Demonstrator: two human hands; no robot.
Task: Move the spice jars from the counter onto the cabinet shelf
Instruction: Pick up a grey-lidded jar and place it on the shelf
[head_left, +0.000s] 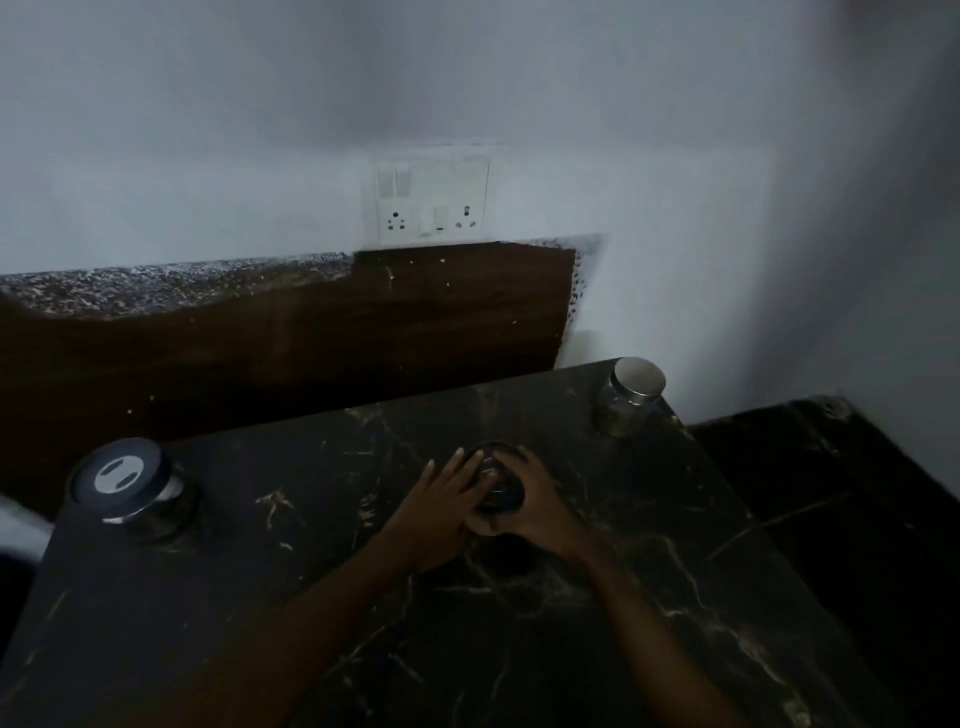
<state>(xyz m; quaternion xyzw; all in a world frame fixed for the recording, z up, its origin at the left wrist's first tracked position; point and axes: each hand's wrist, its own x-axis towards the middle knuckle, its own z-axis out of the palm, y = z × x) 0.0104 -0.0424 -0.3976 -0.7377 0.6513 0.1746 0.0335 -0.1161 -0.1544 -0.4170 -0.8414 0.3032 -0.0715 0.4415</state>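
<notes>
A small dark-lidded glass jar (496, 488) sits in the middle of the black marble counter (597, 597), held between both hands. My left hand (441, 506) lies against its left side with fingers fairly straight. My right hand (535, 499) curls over its top and right side. A larger jar with a black and grey lid (127, 480) stands at the counter's left edge. A glass jar with a steel lid (631, 395) stands at the far right corner. No cabinet shelf is in view.
A dark wooden panel (311, 338) and a speckled stone strip run behind the counter. A white switch and socket plate (431, 200) is on the wall above. To the right, a lower black marble surface (831, 493) meets the wall.
</notes>
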